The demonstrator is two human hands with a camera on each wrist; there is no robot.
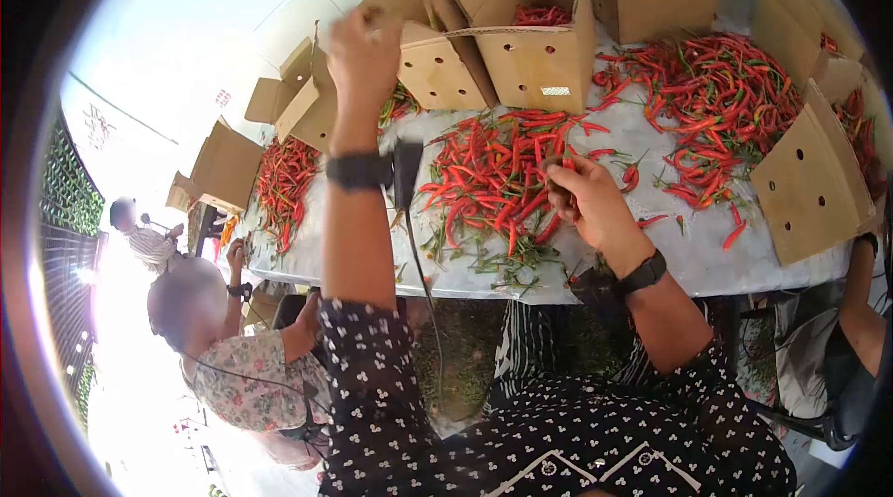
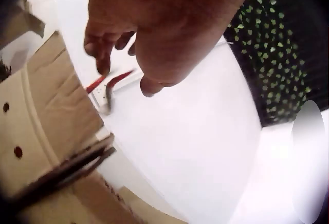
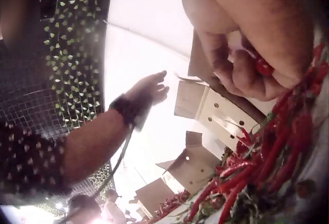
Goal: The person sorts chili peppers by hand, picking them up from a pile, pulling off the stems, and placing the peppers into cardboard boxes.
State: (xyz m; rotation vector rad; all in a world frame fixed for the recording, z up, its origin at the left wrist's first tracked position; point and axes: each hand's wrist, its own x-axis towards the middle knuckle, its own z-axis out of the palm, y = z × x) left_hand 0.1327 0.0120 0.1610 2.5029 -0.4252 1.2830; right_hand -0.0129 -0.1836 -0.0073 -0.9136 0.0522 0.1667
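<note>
My left hand [image 1: 365, 55] is raised high over the cardboard boxes at the back of the table. In the left wrist view its thumb stands apart from the loosely bent fingers [image 2: 104, 59]. Two chili peppers [image 2: 117, 80] show just off those fingertips, in the air beside a box flap. Low over the middle heap of red chili peppers [image 1: 498, 167], my right hand [image 1: 595, 204] has its fingers curled and its thumb pressed in. It grips a red chili pepper [image 3: 264, 67], of which only a small part shows; the rest is hidden in the hand.
An upright cardboard box [image 1: 539, 65] with chilies inside stands behind the heap, with more boxes on both sides. A larger chili heap [image 1: 716, 106] lies to the right. Green stems [image 1: 512, 265] litter the table's front edge. Another person [image 1: 251, 357] sits at the left.
</note>
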